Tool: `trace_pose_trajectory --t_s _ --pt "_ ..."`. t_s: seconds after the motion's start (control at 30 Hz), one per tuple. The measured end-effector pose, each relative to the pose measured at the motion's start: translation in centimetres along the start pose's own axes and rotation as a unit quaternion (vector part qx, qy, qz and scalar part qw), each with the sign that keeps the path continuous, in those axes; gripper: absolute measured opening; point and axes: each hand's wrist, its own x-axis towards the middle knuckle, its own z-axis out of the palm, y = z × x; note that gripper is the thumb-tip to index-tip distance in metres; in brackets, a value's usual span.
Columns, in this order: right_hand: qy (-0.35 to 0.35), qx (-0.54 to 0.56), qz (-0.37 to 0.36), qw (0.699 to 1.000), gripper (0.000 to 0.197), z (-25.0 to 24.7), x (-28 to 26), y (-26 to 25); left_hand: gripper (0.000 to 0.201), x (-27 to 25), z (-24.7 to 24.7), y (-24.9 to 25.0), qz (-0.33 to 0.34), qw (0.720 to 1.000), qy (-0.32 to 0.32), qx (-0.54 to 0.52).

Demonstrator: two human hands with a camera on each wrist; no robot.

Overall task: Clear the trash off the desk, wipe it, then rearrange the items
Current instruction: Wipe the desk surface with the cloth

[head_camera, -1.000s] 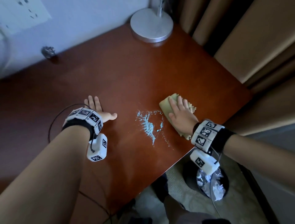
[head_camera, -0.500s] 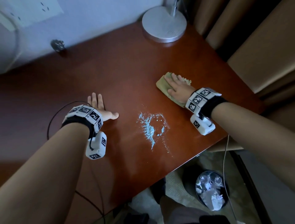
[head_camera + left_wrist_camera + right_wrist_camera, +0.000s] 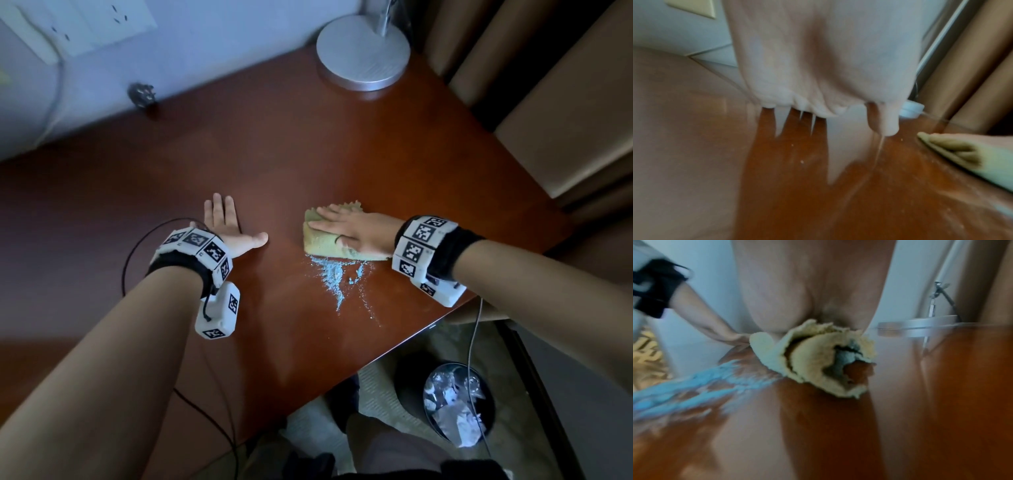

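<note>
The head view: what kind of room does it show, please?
Probably a hotel room or a bedroom. A reddish wooden desk stands against the wall beside brown curtains, with a metal lamp base on it and a lined wastebasket on the floor.

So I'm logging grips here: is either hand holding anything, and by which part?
Nothing is gripped. The right hand presses flat on top of the cloth; the left hand rests flat on the desk.
</note>
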Motion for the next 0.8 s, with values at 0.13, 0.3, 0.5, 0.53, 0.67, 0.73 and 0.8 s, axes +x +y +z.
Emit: trace_pose_trajectory --t_s 0.13,0.3,0.5,0.53,0.67,0.73,0.8 --pt "0.068 0.055 0.051 0.995 0.057 -1.1 1.2 1.1 0.083 -0.8 -0.7 -2.2 0.064 0.997 -0.035 0.021" --pt "0.112 0.071 0.110 0.985 0.055 -3.2 4.4 0.7 0.085 -2.9 0.0 -6.0 0.121 0.985 -0.086 0.089" --pt "0.092 0.041 0.079 0.992 0.054 -4.4 7.0 -2.1 0.100 -4.0 0.6 -8.5 0.160 0.968 -0.096 0.167" --pt "0.082 0.025 0.057 0.995 0.054 -4.3 7.2 -2.6 0.103 -3.9 0.8 -8.6 0.162 0.965 -0.091 0.182" --pt "0.019 -0.013 -0.031 0.999 0.056 -2.6 6.4 -4.1 0.106 -3.6 1.4 -8.6 0.162 0.963 -0.075 0.203" --pt "-0.011 -0.028 -0.065 0.997 0.056 -1.4 5.3 -4.1 0.106 -3.7 1.5 -8.7 0.164 0.964 -0.069 0.197" --pt "-0.034 -0.032 -0.081 0.996 0.058 -0.7 4.2 -3.8 0.106 -3.7 1.6 -8.7 0.167 0.965 -0.063 0.191"
